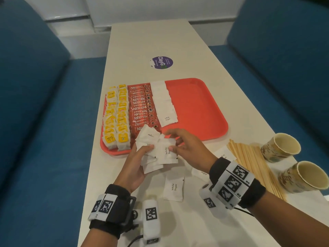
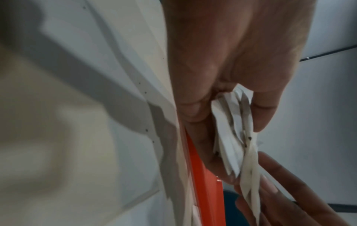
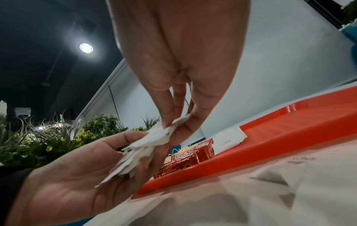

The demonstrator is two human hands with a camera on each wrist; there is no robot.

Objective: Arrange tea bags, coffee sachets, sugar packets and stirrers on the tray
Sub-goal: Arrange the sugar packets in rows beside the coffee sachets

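My left hand [image 1: 140,157] grips a fanned bunch of white sugar packets [image 1: 156,150] just in front of the red tray [image 1: 199,107]. My right hand [image 1: 179,141] pinches the top packets of that bunch [image 3: 170,130] between thumb and fingers. On the tray lie two columns of yellow tea bags [image 1: 116,118], a column of red coffee sachets [image 1: 140,107] and a row of sugar packets [image 1: 164,104]. Wooden stirrers [image 1: 256,163] lie on the table at the right. In the left wrist view the packets [image 2: 233,137] sit between my fingers.
Loose sugar packets [image 1: 173,188] lie on the white table [image 1: 160,38] near my wrists. Two paper cups [image 1: 281,147] [image 1: 302,177] stand right of the stirrers. A round purple sticker [image 1: 162,62] is beyond the tray. Blue sofas flank the table.
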